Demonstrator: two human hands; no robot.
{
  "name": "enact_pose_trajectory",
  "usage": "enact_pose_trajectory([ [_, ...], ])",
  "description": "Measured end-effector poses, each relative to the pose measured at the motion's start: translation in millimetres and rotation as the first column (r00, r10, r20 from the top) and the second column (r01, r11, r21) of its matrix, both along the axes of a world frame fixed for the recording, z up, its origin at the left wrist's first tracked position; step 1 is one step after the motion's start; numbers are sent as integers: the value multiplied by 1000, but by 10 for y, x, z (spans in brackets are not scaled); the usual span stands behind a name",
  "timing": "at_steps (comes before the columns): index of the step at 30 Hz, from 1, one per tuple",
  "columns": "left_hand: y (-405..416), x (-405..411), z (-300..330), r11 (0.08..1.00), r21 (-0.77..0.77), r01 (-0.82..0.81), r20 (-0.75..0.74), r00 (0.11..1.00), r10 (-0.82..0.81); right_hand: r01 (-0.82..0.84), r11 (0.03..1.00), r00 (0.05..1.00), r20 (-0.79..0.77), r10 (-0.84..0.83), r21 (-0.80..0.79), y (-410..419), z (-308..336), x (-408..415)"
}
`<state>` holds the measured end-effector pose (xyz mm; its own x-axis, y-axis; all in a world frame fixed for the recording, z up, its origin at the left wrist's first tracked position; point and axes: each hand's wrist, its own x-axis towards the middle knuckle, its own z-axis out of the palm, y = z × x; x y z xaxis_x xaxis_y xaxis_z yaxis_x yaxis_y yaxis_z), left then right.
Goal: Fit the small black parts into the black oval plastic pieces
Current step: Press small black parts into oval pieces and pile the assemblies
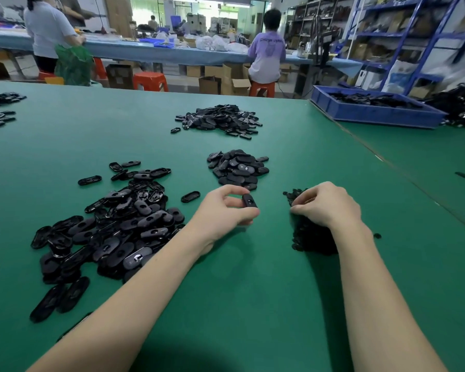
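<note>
Black and oval, one plastic piece (249, 201) sits pinched between the thumb and curled fingers of the left hand (226, 208), just above the green table mat (253, 291). The right hand (326, 205) rests on a heap of small black parts (310, 237), its fingertips drawn together at the heap's near edge; whether they grip a part cannot be told. A tidy mound of oval pieces (238, 167) lies just beyond the left hand, a wide loose spread of them (113, 226) lies to the left, and a third pile (219, 119) sits farther back.

At the table's far right stands a shallow blue bin (373, 114) holding more black pieces. Across an aisle with orange stools (150, 81) and open cardboard boxes (234, 81), a person in a lilac shirt (267, 55) sits at a long blue-topped bench (145, 51). Blue metal shelving (414, 36) lines the right wall.
</note>
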<state>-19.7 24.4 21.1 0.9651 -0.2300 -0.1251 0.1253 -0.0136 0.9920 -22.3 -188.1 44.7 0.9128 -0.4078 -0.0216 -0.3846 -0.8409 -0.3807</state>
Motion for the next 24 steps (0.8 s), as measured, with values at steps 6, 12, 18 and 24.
enact_pose_trajectory([
  [6, 23, -6, -2, 999, -40, -27, -21, 999, 26, -111, 986, 987, 131, 94, 127, 27, -30, 26],
  [12, 37, 11, 15, 998, 0, -58, 100, 993, 57, -357, 632, 934, 265, 239, 688, 248, 82, 32],
  [18, 71, 35, 81, 980, -199, 13, -44, 999, -22, -388, 568, 920, 268, 286, 726, 282, 68, 39],
  [24, 95, 52, 92, 962, -273, 0, -77, 997, -22, -396, 558, 916, 273, 293, 729, 283, 65, 43],
])
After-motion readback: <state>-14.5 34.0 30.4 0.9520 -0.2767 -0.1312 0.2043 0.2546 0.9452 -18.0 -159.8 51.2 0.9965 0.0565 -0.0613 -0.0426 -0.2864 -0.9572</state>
